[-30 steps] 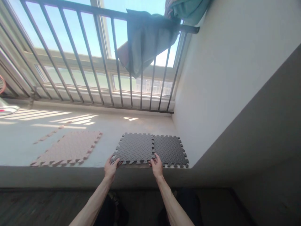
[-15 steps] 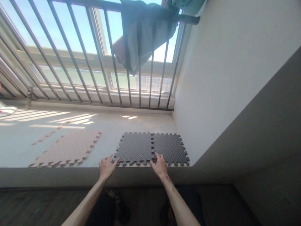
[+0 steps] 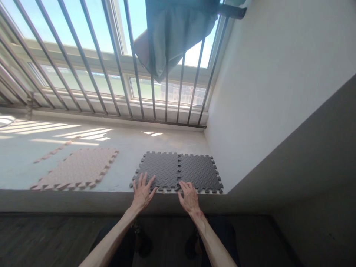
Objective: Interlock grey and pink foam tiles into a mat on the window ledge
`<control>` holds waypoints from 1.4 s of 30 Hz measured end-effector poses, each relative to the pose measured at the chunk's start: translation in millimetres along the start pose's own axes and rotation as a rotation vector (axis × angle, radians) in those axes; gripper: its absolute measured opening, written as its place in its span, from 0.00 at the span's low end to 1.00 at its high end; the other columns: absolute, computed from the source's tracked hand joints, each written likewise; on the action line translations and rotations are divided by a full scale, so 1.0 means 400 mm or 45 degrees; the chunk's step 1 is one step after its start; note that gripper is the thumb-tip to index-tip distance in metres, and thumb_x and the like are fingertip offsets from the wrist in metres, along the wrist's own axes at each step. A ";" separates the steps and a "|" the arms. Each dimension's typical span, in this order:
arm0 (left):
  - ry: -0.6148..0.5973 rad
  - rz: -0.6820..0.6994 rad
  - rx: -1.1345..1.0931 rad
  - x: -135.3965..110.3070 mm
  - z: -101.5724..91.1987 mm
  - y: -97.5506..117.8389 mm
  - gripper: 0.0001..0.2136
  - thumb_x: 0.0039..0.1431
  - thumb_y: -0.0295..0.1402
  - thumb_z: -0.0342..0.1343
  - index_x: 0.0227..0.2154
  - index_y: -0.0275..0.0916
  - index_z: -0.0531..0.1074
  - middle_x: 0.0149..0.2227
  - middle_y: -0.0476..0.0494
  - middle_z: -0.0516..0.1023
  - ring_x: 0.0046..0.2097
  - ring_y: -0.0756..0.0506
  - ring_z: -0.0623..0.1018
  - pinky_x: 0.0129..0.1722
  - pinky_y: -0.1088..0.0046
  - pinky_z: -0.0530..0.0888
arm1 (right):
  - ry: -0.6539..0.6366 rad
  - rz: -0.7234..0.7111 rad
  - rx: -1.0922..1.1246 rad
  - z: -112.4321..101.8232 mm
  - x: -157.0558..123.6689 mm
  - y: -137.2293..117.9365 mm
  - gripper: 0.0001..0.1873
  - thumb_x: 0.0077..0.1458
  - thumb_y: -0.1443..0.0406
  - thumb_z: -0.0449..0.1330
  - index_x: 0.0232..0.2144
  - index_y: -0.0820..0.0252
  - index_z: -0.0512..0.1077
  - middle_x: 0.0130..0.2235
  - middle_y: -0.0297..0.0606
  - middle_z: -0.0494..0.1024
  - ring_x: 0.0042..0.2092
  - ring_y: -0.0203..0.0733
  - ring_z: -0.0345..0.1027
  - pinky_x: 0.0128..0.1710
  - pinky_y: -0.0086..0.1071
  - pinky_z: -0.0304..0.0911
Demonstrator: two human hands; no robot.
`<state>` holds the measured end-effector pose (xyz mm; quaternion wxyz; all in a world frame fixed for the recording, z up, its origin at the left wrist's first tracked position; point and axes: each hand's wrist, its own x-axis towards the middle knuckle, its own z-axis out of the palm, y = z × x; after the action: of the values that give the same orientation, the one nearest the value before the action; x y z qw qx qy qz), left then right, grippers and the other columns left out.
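Observation:
Two dark grey foam puzzle mats lie side by side on the sill, the left mat (image 3: pixel 160 167) and the right mat (image 3: pixel 198 170), their toothed edges meeting along a seam. My left hand (image 3: pixel 142 193) rests with spread fingers over the front edge of the left mat. At the front end of the seam, my right hand (image 3: pixel 189 196) lies with its fingertips on the right mat and its thumb apart, near the left mat's corner. Neither hand grips anything that I can see. Whether the teeth are fully locked near my right fingers is hidden.
A pale pink foam mat (image 3: pixel 80 167) lies further left, with a narrow pink edge strip (image 3: pixel 57 149) behind it. Metal railings (image 3: pixel 119 81) stand in front of the window, with a grey-green cloth (image 3: pixel 172 40) hanging there. A white wall (image 3: pixel 250 100) bounds the right side.
My left hand has moved right from the left mat's front left corner onto its front edge, fingers spreading. My right hand stays by the seam. The view has tilted down slightly.

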<state>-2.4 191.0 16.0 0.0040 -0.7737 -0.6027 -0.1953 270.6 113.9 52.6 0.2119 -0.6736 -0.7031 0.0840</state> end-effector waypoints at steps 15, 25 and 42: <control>0.008 0.158 0.063 -0.022 0.041 -0.028 0.33 0.69 0.54 0.54 0.74 0.55 0.61 0.79 0.33 0.56 0.78 0.25 0.55 0.74 0.31 0.50 | -0.095 -0.130 -0.170 -0.006 0.107 -0.014 0.29 0.74 0.59 0.50 0.70 0.68 0.67 0.64 0.52 0.77 0.72 0.53 0.60 0.71 0.46 0.59; 0.067 0.170 0.069 -0.029 0.035 -0.015 0.36 0.67 0.57 0.55 0.75 0.53 0.61 0.79 0.32 0.57 0.79 0.24 0.54 0.74 0.32 0.49 | -0.109 -0.099 -0.209 0.087 0.205 0.018 0.34 0.76 0.54 0.46 0.73 0.71 0.61 0.77 0.52 0.59 0.78 0.52 0.50 0.77 0.49 0.49; 0.013 0.118 0.015 -0.030 0.027 -0.014 0.37 0.66 0.58 0.56 0.75 0.56 0.59 0.80 0.38 0.54 0.80 0.27 0.51 0.76 0.34 0.47 | -0.070 -0.024 -0.268 0.087 0.463 0.039 0.26 0.76 0.57 0.48 0.64 0.67 0.70 0.64 0.56 0.75 0.66 0.51 0.66 0.67 0.42 0.61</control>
<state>-6.9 184.0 0.9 0.0207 -0.7997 -0.5675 -0.1952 269.9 303.0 49.4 0.1216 -0.6829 -0.7199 0.0261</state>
